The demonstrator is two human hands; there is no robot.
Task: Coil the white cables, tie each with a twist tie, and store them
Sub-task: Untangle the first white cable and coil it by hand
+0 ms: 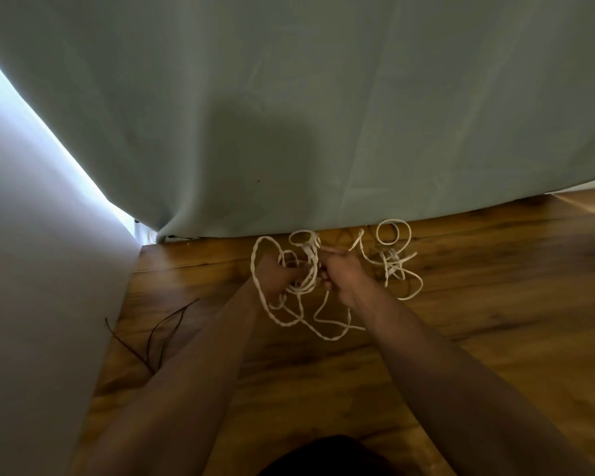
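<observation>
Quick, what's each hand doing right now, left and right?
Left hand: closed around loops of the white cable.
Right hand: closed, pinching a strand of the same cable.

Both hands gripping tangled white cable point(299, 286), wooden floor point(461, 338) (curtain point(289, 115) behind)

Home (curtain point(289, 115), wood floor point(495, 321))

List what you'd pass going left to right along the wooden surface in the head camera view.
Dark thin ties → left hand gripping the cable being coiled → right hand on the same cable → loose white cable lying apart on the wood.
</observation>
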